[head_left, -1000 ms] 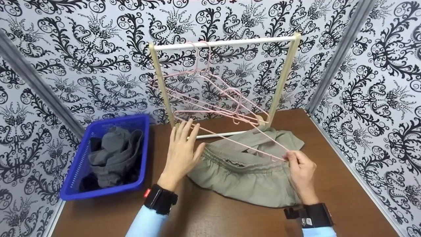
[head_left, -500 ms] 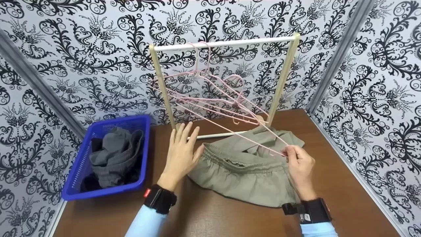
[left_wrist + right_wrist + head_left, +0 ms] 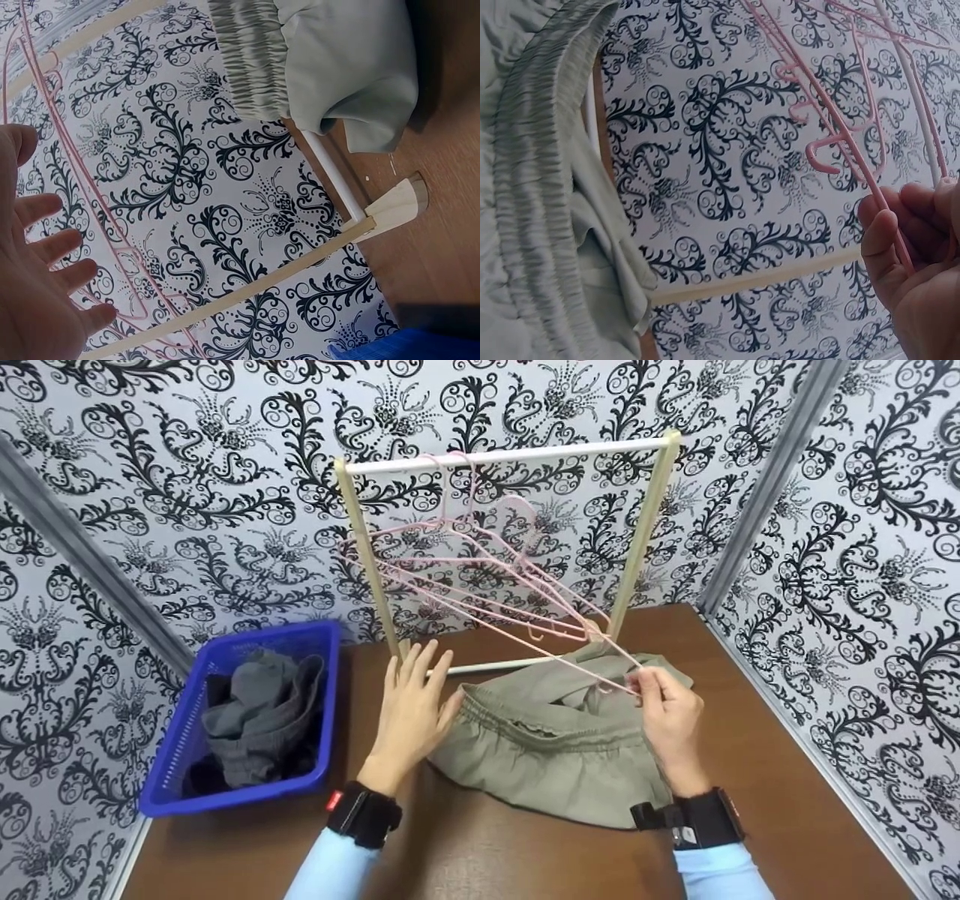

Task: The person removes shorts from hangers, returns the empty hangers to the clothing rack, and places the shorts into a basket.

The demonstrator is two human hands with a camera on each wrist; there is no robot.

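Observation:
My right hand (image 3: 666,718) grips one end corner of a pink clothes hanger (image 3: 517,646), whose hook points up in front of the rack. In the right wrist view the fingers (image 3: 881,236) curl around the pink bar. Beneath lie olive-grey pants (image 3: 555,772) with a gathered elastic waistband, spread on the table. My left hand (image 3: 414,701) holds nothing; its fingers are spread beside the left end of the waistband. In the left wrist view the left hand's fingers (image 3: 56,247) appear extended, in front of the pink hangers.
A small rack (image 3: 510,456) with a white rail and wooden posts stands at the back, two pink hangers (image 3: 450,526) hooked on it. To the left is a blue basket (image 3: 330,720) holding dark grey clothing (image 3: 262,712). Patterned walls enclose the brown table (image 3: 480,862).
My right hand has moved up and slightly left with the hanger, whose hook has risen toward the rail. The left hand stays nearly in place, and the pants lie as before.

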